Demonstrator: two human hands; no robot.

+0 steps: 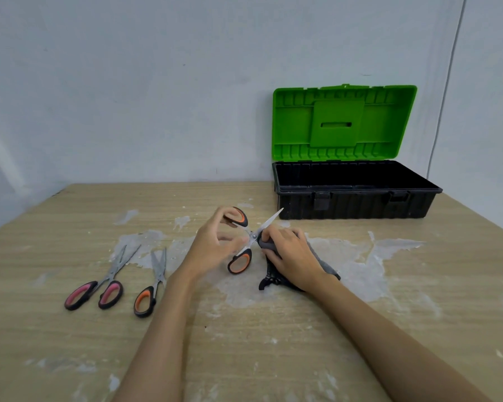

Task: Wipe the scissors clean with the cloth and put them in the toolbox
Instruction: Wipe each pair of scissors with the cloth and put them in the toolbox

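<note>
Holding orange-handled scissors [246,242] w/ blades spread open above the surface [273,329], the left hand [212,250] has its grip curled round the upper handle loop, fingers partly blurred. Lower loop hangs free near the wrist side, just off the wood. One blade points up-right toward the toolbox [355,195]; the other runs into the cloth.

Right hand [292,258] has its grip closed round a dark grey cloth [269,278], bunched at the blade near the pivot; rest of cloth trails down under the palm onto the surface.

Toolbox sits at the far right of the surface vs. the wall, black base, green lid [343,123] standing open and upright. Inside looks dark; can't tell contents. It's apart from the held scissors, blade tip near its front left corner.

Left of the hands, 2 more pairs lie flat: pink-handled scissors [99,282], blades slightly apart, and a smaller orange-handled pair [151,288] w/ blades closed, just beside them. Both point away from the person.

Surface is light wood grain w/ whitish scuffed patches, esp. under the hands.
</note>
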